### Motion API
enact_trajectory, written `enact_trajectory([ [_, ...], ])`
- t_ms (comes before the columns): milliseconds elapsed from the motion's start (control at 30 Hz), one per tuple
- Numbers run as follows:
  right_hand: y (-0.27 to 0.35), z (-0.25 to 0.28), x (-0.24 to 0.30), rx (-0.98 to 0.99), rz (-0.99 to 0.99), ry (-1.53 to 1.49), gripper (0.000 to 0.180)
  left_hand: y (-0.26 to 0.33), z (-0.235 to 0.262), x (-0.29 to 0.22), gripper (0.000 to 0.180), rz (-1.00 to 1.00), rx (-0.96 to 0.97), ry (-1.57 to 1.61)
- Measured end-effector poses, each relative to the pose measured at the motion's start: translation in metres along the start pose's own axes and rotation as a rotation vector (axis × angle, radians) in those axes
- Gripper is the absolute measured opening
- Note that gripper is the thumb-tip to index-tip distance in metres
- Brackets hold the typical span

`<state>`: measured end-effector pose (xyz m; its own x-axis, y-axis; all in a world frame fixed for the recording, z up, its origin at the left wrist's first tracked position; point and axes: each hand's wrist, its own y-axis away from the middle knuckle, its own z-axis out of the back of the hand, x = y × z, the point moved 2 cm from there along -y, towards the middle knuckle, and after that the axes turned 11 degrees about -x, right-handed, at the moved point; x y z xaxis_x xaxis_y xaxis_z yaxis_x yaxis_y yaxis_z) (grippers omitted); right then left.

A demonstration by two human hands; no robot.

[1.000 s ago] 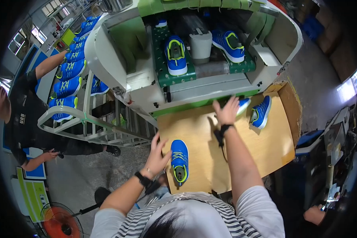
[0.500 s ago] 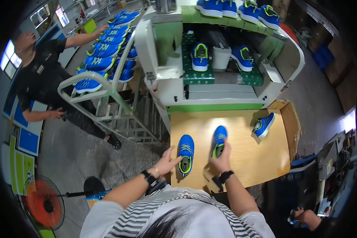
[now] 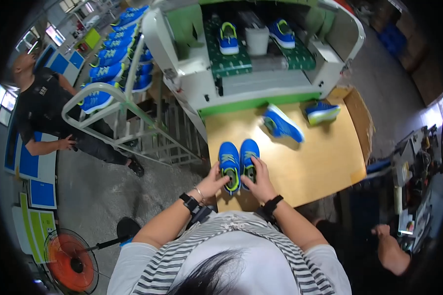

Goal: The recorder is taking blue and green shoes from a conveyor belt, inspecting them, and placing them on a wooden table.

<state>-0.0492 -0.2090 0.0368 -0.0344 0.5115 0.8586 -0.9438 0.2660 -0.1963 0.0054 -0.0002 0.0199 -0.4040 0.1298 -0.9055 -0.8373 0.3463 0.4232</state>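
Observation:
Two blue sneakers with lime-green linings stand side by side, toes pointing away from me, near the front left of a wooden board. My left hand grips the left sneaker by its heel end, thumb at the opening. Around the heel end of the right sneaker are the fingers of my right hand, its thumb at the opening too. Farther off on the board, a third sneaker lies tipped on its side. Beyond it to the right, a fourth sneaker rests near the board's edge.
A white machine with a green belt carrying two sneakers stands behind the board. At left are a metal rack of blue sneakers, a person in black and an orange fan. Another person's arm shows at lower right.
The right sneaker has come left against the other one, and my left hand now grips its sneaker. Another sneaker has appeared mid-board. The person at the rack has lowered an arm.

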Motion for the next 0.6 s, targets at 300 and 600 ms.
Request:
enact_trajectory([
  [300,-0.066,0.037,-0.028,-0.364,-0.031,0.213,0.069,0.024,0.062,0.022,0.054,0.099,-0.018,-0.444],
  [600,-0.137,0.063,-0.069,-0.416,-0.2,-0.041,0.05,0.018,0.074,-0.019,0.048,-0.049,-0.189,-0.226],
])
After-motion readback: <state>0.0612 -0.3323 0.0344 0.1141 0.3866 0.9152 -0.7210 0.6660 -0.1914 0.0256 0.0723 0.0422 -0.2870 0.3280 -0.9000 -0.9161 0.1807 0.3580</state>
